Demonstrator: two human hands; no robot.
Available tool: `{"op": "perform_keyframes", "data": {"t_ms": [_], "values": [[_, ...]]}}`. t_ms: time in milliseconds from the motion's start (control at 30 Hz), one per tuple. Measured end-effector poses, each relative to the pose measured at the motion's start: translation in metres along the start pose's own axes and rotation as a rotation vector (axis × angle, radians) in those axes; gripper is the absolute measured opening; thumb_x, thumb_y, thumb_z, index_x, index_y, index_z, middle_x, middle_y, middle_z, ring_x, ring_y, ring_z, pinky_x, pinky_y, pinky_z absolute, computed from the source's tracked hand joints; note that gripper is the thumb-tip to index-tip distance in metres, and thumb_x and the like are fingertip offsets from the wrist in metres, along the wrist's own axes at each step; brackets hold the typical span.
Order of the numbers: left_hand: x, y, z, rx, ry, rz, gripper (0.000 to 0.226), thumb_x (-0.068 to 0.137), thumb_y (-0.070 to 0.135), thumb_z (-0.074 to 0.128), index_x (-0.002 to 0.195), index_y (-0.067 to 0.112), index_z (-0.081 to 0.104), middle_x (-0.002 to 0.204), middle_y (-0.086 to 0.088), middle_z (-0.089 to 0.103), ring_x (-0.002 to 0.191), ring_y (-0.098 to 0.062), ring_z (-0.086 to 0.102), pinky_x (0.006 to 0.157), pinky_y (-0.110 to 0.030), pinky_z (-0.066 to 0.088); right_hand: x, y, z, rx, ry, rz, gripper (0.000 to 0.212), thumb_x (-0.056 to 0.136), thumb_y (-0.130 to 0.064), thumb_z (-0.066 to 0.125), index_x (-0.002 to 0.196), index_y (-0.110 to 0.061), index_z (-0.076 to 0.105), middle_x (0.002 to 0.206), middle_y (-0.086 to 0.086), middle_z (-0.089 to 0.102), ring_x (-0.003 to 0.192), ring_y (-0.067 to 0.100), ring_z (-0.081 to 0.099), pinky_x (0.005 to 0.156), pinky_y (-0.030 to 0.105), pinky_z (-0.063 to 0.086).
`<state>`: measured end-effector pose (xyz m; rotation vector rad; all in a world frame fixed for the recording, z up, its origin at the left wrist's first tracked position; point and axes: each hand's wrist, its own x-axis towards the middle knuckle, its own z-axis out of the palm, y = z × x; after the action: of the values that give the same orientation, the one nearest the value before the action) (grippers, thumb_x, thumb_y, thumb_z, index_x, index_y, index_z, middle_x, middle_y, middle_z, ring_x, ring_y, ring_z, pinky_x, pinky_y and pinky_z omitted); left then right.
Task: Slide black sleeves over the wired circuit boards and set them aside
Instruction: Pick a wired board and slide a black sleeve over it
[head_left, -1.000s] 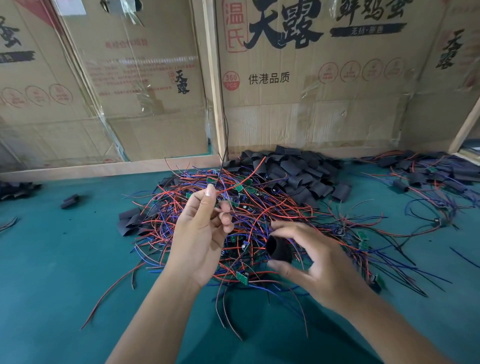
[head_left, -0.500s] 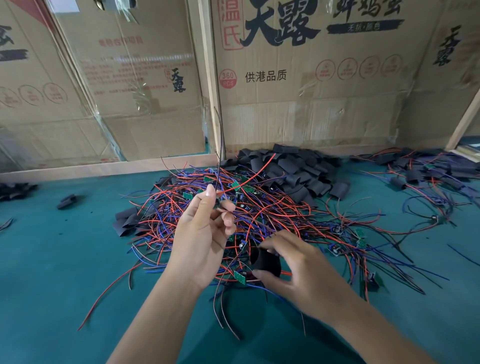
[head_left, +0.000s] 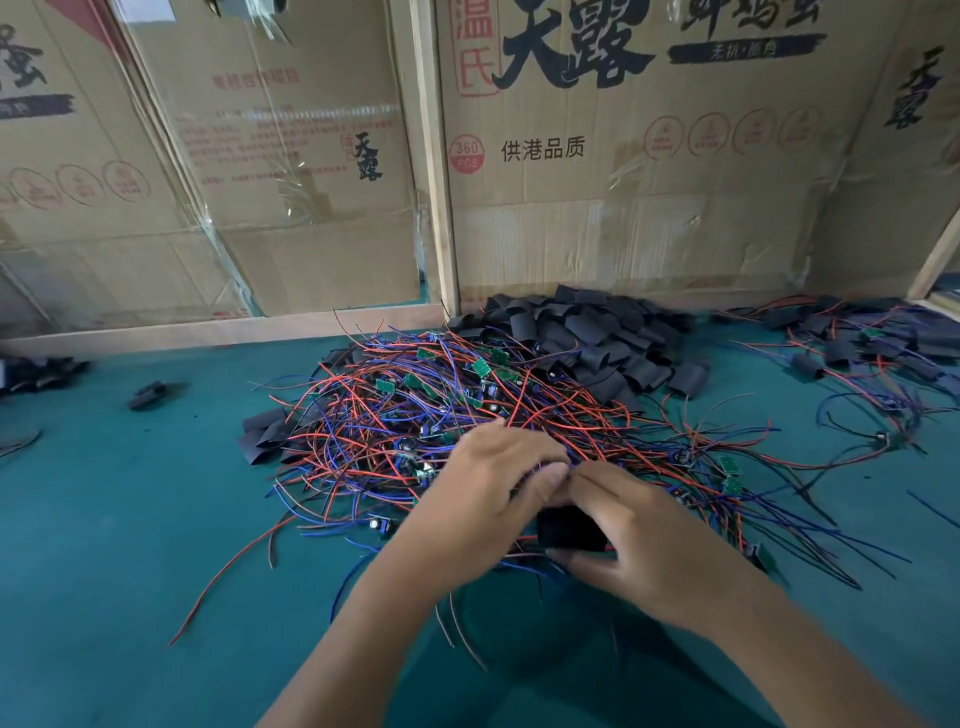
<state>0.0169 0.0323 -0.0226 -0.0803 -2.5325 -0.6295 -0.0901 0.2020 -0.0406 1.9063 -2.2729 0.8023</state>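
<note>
Sleeving step: your right hand (head_left: 644, 551) grips the short black tubular sleeve (head_left: 569, 529) between curled fingers and thumb, your left hand (head_left: 485, 499) meeting it fingertip to fingertip, its grasp hidden; next, probably feed the board in.

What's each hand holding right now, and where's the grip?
Right hand pinches a black sleeve across its sides, thumb below, fingers above. Left hand meets it at the sleeve's top; its grip is hidden.
</note>
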Motion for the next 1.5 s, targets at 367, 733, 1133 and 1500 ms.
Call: {"op": "perform_keyframes", "data": {"t_ms": [367, 733, 1133, 1500], "values": [[-0.004, -0.013, 0.006, -0.233, -0.015, -0.23, 0.025, 0.1, 0.033, 0.059, 0.083, 0.016, 0.063, 0.07, 0.009, 0.055, 0.061, -0.003, 0.045, 0.057, -0.013, 0.033, -0.004, 0.022, -0.005, 0.016, -0.005, -0.007, 0.029, 0.086, -0.038, 0.069, 0.11, -0.024, 0.06, 0.11, -0.013, 0.052, 0.101, 0.01, 0.055, 0.084, 0.03, 0.049], [-0.008, -0.017, 0.0, -0.419, 0.022, -0.363, 0.032, 0.101, 0.041, 0.054, 0.086, 0.012, 0.06, 0.057, 0.009, 0.036, 0.044, -0.007, 0.029, 0.044, -0.016, 0.027, -0.006, 0.046, -0.008, 0.136, 0.267, 0.289, 0.032, 0.081, -0.037, 0.079, 0.11, -0.031, 0.067, 0.095, -0.027, 0.066, 0.091, -0.008, 0.06, 0.076, 0.007, 0.043], [-0.007, -0.019, 0.004, -0.434, 0.025, -0.361, 0.031, 0.099, 0.045, 0.055, 0.078, 0.023, 0.059, 0.057, 0.008, 0.035, 0.047, -0.011, 0.028, 0.046, -0.018, 0.026, -0.002, 0.034, 0.001, 0.199, 0.289, 0.231, 0.038, 0.08, -0.048, 0.071, 0.111, -0.027, 0.067, 0.095, -0.031, 0.066, 0.091, -0.011, 0.062, 0.075, 0.004, 0.041], [-0.007, -0.018, 0.002, -0.432, 0.048, -0.374, 0.03, 0.1, 0.043, 0.054, 0.079, 0.021, 0.059, 0.053, 0.012, 0.036, 0.043, -0.006, 0.028, 0.043, -0.016, 0.026, -0.002, 0.03, -0.001, 0.169, 0.32, 0.209, 0.034, 0.082, -0.034, 0.078, 0.111, -0.02, 0.068, 0.087, -0.03, 0.061, 0.067, -0.02, 0.054, 0.06, 0.0, 0.035]]}}
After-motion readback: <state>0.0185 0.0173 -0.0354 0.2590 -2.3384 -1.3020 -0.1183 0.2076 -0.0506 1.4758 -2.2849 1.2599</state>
